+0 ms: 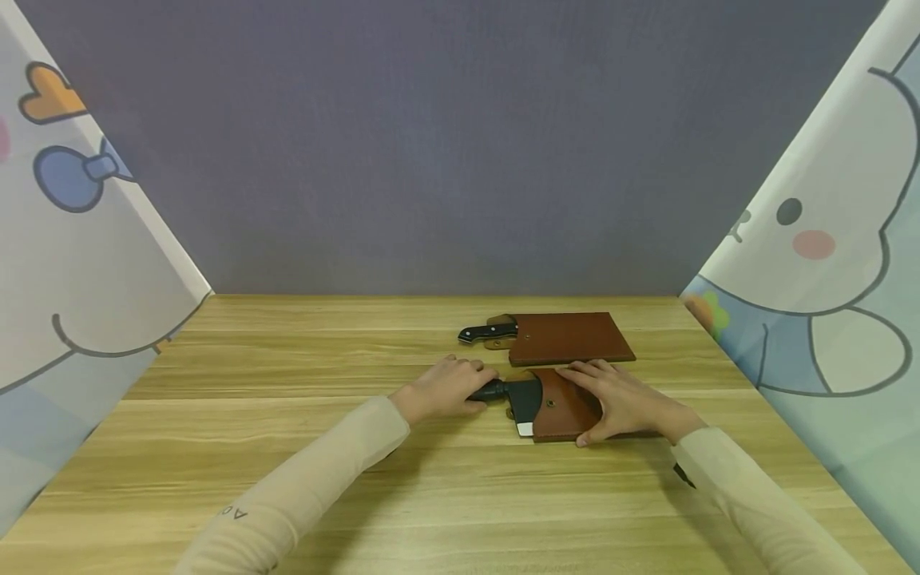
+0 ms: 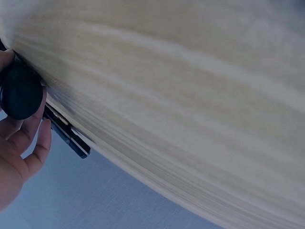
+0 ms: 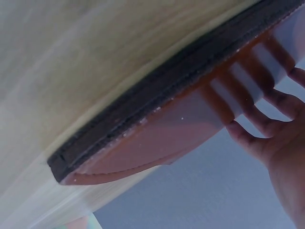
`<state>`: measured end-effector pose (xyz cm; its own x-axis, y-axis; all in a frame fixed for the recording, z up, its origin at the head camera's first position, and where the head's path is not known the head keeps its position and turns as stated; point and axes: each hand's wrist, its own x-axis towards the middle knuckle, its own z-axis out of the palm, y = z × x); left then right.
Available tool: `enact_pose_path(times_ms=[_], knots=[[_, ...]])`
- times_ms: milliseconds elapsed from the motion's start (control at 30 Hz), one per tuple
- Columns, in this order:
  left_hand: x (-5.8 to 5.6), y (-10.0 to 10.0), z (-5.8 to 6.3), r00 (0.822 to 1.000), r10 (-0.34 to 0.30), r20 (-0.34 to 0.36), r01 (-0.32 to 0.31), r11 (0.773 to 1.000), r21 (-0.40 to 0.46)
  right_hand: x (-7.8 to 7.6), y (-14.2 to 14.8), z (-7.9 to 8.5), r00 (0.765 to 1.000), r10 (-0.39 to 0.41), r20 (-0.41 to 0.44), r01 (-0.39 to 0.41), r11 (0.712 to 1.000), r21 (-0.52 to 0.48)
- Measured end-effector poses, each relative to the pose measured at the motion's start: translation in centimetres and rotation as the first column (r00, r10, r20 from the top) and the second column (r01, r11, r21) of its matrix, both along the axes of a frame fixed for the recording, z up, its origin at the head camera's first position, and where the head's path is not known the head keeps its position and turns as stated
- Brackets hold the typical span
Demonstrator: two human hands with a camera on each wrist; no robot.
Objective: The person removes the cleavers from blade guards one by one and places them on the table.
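My left hand [image 1: 449, 389] grips the black handle [image 2: 21, 90] of a cleaver [image 1: 525, 403], its round butt facing the left wrist camera. The cleaver's dark blade, pale along one end, lies partly inside a brown leather sheath [image 1: 557, 411]; the rest of the blade is hidden there. Across this sheath spans my right hand [image 1: 625, 399], thumb at the near edge and fingertips toward the far edge. In the right wrist view, fingers [image 3: 274, 102] touch the glossy sheath [image 3: 138, 152] and are mirrored in its surface.
Just behind lies a second brown sheath [image 1: 571, 335] with a black, riveted knife handle [image 1: 489, 332] sticking out to the left. All rest on a wood-grain table [image 1: 273, 359]. A grey wall [image 1: 446, 160] rises at the back; cartoon-printed panels [image 1: 848, 319] flank both sides.
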<state>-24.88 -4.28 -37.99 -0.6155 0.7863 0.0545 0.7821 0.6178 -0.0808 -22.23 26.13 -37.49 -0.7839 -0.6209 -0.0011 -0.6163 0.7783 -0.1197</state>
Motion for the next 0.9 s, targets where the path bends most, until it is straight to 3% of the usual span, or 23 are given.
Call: enact_pose_path(times_ms=[900], knots=[[0.52,-0.41,-0.24,0.997,0.044,-0.060,-0.044,0.999,0.009,0.27,-0.36,0.95,0.996,0.010,-0.083,-0.010,1.000,0.001]])
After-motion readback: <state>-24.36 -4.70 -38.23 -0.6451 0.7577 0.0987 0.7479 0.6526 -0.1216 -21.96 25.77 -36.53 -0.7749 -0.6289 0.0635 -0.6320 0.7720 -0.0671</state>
